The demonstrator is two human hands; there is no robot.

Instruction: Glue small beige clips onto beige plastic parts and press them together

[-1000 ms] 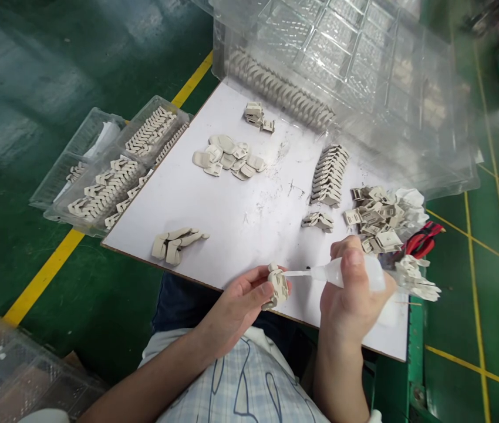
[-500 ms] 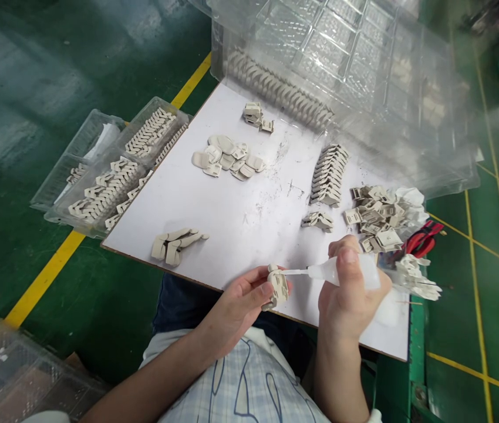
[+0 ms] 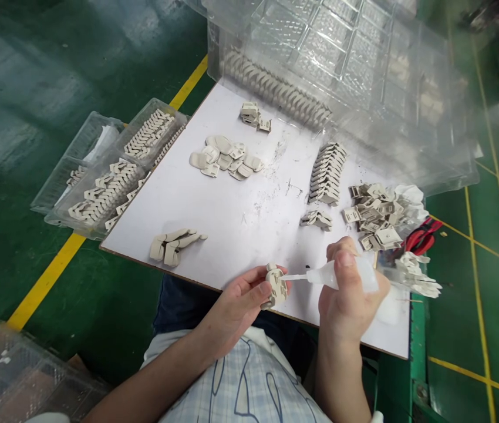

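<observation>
Between the thumb and fingers of my left hand (image 3: 243, 299) is a small beige plastic part (image 3: 277, 285), held near the board's front edge. My right hand (image 3: 350, 294) is closed around a white squeeze bottle (image 3: 326, 274), whose thin nozzle points left and reaches the face of the beige part. On the white board (image 3: 232, 217) lie a row of stacked beige parts (image 3: 327, 175), a short stack (image 3: 316, 220) below it, a loose pile of clips (image 3: 375, 212) on the right, flat oval pieces (image 3: 225, 156) and a few bent parts (image 3: 174, 245) at the left front.
Large clear plastic trays (image 3: 341, 59) stand along the board's back edge. Filled clear trays (image 3: 104, 191) sit beyond its left edge. Red-handled pliers (image 3: 423, 236) and white crumpled pieces (image 3: 414, 273) lie at the right. Another clear tray (image 3: 24, 376) is at the lower left.
The bottle's nozzle tip has moved slightly down on the beige part. Both hands keep their holds. The whole view has shifted a little.
</observation>
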